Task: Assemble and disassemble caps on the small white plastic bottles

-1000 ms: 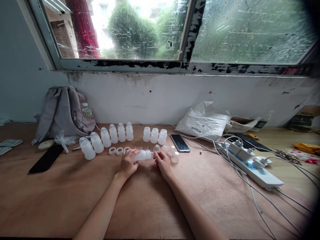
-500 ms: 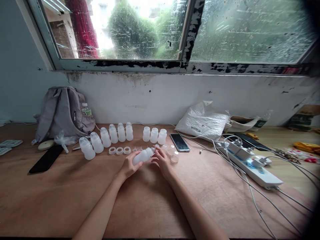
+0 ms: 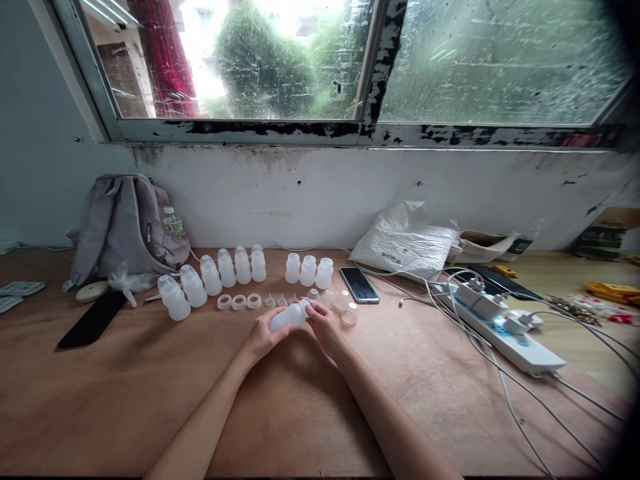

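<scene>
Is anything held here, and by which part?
A frosted white, rounded plastic bottle: the left hand grips its body; the right hand is at its top end, though whether it grips there is unclear.

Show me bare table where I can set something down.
Front left, between the black slab and left forearm; front right, between right forearm and the power strip's cables; front centre, between both forearms. It's crowded around the held bottle, with rings and standing bottles beyond it, and at the right, where cables tangle.
</scene>
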### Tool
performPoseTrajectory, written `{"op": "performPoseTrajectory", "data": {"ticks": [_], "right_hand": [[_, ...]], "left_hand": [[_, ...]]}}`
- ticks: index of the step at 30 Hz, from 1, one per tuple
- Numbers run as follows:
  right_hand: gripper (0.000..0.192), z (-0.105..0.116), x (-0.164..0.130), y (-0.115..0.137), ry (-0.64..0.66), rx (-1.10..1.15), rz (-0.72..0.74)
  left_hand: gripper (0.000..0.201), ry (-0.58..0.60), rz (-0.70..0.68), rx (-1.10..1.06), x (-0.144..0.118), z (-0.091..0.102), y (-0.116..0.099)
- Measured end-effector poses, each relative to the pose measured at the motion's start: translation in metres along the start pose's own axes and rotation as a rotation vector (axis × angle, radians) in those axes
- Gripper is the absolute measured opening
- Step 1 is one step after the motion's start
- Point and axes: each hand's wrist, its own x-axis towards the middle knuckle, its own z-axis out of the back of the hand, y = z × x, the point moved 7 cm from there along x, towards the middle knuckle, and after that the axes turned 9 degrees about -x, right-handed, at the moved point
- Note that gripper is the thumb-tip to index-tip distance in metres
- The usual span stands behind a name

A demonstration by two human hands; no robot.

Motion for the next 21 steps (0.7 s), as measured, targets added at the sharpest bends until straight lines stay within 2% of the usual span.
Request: {"op": "performPoseTrajectory", "data": {"ticks": [3, 7, 11, 14, 17, 21], "right_hand": [[0.026, 0.008, 0.0, 0.0, -0.08, -0.059, 0.038], [0.038, 0.013, 0.002, -0.002, -0.104, -0.211, 0.059], [0.057, 0.026, 0.003, 0.003, -0.224, -0.554, 0.107], [0.06, 0.033, 0.006, 0.006, -0.282, -0.79, 0.129], [0.056, 0.037, 0.007, 0.006, -0.297, -0.794, 0.157], [0.048, 0.043, 0.001, 0.015, -0.421, -0.771, 0.267]], "left_hand": [[0.039, -0.058, -0.127, 0.104, -0.001, -0.001, -0.01], [0.039, -0.108, -0.223, 0.202, -0.001, -0.002, -0.014], [0.036, -0.23, -0.2, 0.249, -0.002, 0.009, -0.008], [0.035, -0.31, -0.147, 0.258, -0.003, 0.018, -0.002], [0.035, -0.328, -0.131, 0.265, -0.003, 0.021, -0.001], [0.035, -0.301, -0.12, 0.273, -0.003, 0.02, -0.002]]}}
